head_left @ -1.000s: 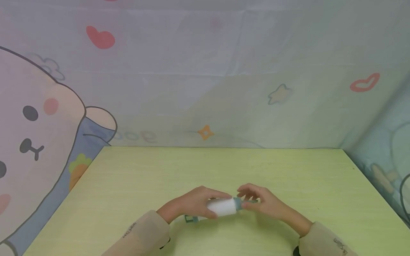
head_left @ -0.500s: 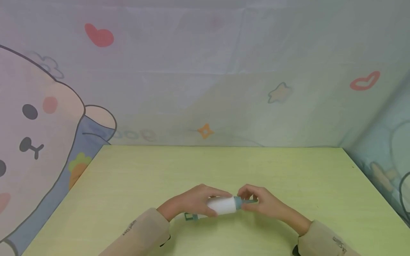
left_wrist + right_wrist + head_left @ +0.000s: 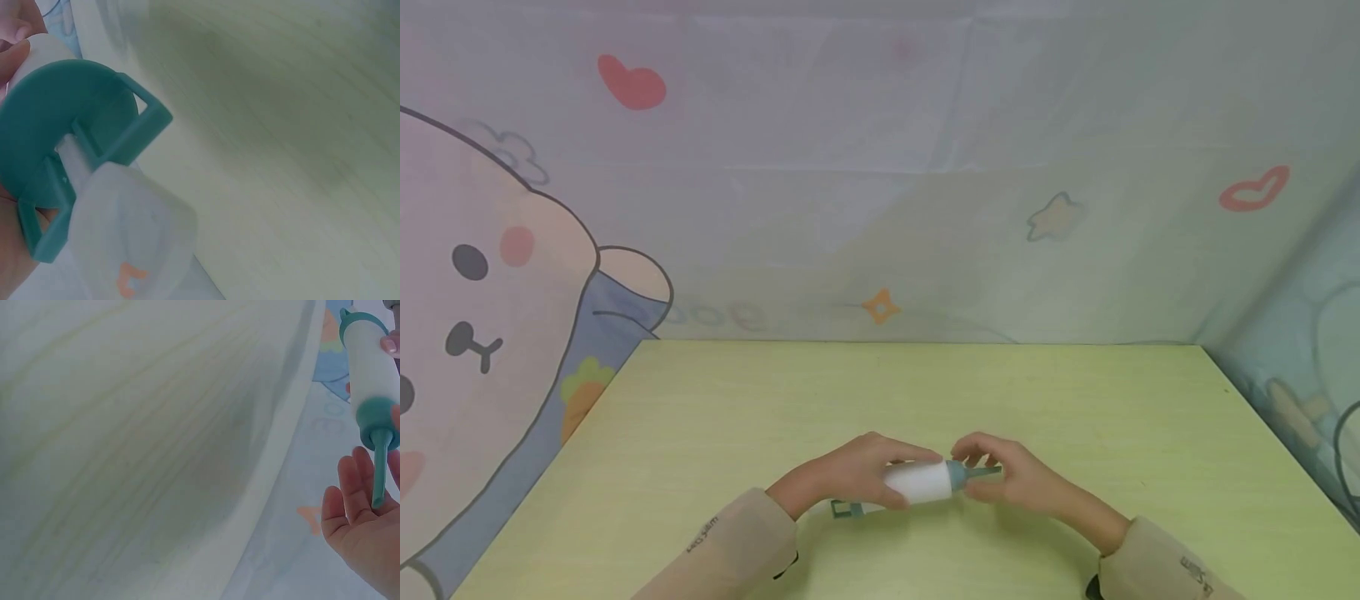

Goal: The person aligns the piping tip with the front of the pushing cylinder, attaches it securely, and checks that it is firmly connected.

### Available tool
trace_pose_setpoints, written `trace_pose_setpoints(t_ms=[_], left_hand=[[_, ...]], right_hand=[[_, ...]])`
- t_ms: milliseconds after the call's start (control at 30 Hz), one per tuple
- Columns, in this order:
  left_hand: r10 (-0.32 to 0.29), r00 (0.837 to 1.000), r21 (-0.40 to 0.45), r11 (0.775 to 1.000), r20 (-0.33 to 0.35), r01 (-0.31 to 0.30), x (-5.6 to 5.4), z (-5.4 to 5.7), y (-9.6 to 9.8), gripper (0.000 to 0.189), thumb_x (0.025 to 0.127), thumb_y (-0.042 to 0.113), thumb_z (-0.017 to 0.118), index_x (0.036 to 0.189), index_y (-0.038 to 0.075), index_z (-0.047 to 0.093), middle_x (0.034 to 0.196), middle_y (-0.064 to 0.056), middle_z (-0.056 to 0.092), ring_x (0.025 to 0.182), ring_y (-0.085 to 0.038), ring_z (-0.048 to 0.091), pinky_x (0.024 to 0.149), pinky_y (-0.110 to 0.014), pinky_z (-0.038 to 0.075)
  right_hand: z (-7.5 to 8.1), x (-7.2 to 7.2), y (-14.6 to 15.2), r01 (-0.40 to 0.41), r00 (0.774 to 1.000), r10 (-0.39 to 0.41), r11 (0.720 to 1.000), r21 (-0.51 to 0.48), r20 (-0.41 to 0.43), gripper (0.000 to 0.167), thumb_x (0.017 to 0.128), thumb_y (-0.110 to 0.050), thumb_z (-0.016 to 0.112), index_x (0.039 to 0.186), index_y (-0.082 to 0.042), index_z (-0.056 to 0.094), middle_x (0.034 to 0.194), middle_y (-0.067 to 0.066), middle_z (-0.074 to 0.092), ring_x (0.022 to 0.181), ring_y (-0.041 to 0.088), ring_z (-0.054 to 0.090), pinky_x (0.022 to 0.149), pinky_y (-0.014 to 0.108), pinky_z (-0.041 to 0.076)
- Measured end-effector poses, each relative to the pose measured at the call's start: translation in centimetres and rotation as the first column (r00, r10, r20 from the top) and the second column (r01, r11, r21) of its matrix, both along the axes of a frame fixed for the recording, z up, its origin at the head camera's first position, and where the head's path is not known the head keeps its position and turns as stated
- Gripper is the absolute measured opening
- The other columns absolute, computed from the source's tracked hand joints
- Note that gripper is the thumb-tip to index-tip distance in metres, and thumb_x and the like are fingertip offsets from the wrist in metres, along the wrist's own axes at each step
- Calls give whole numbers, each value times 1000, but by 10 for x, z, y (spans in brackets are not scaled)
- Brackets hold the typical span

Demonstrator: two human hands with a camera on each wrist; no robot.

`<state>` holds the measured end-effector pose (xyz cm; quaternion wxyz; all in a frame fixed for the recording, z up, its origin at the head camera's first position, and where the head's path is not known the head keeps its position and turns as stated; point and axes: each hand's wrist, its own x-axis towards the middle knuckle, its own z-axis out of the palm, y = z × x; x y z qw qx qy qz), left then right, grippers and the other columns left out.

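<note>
The scene is lit softly and evenly, with a pale, washed-out look and a slight green cast in all 3 views. No glare is seen on the desk (image 3: 1075, 417). Faint, diffuse shadows are cast under the hands on the near part of the desk. The head view is mildly soft throughout. In both wrist views a broad dim patch lies across the desk, and the close objects are rendered blurred and out of focus.
</note>
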<state>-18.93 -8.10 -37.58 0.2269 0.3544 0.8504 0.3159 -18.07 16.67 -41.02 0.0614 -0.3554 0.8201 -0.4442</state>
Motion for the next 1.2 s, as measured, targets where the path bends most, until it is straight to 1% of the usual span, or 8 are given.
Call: trace_pose_setpoints(t_ms=[167,333,433,600,833,900,1067,1200], left_hand=[[-1,1000,3,1000,0,1,0,0,1,55,76,14,68,126,28,50,118,6,56,89,-4,52,73,-19,43],[-10,1000,-2,1000,-9,10,1,-1,1,55,76,15,68,126,28,49,119,5,56,89,-4,52,73,-19,43],[-18,1000,-7,1000,-20,18,1,0,1,56,76,15,68,127,27,49,120,5,55,90,-4,52,73,-18,43],[-13,1000,-14,1000,-25,13,0,0,0,56,76,15,69,127,26,49,121,5,55,90,-4,52,73,-18,42],[-13,1000,-1,1000,-24,13,0,-1,1,56,75,14,69,126,28,50,117,7,57,87,-3,51,73,-18,42],[-19,999,7,1000,-28,19,0,-2,1,55,75,14,69,125,27,50,116,7,57,87,-3,51,73,-18,42],[-26,999,5,1000,-32,26,1,-1,2,55,75,14,69,126,26,50,117,6,57,89,-3,52,73,-18,42],[-28,999,-3,1000,-35,28,1,0,2,56,75,16,69,127,27,49,120,7,55,90,-3,52,73,-18,42]], right_hand=[[-3,0,-1,-19,1000,19,1000,-15,0,20,82,-16,62,101,-14,54,93,1,60,85,5,51,72,28,39],[-3,-1,1,-30,995,31,999,-12,90,19,91,-17,48,107,-6,51,90,7,65,83,7,58,71,26,45],[0,-1,1,1,996,-3,1000,26,90,23,93,-19,44,111,-5,50,92,9,66,87,14,62,71,31,48],[1,-1,0,34,999,-36,998,46,29,29,87,-22,56,111,-6,52,105,8,62,98,21,55,81,42,43],[-2,2,-2,15,998,-12,999,50,-54,26,78,-16,66,100,-18,54,102,-3,58,96,11,49,81,40,40],[-2,2,-2,20,999,-18,999,44,-47,22,79,-17,65,98,-18,54,99,-4,58,92,8,49,80,39,40],[0,1,-1,16,998,-17,1000,21,52,19,88,-19,54,103,-8,53,91,3,63,87,9,56,75,32,47],[2,1,-1,21,999,-23,999,38,47,28,89,-24,53,109,-4,51,96,7,64,94,20,58,78,42,48]])
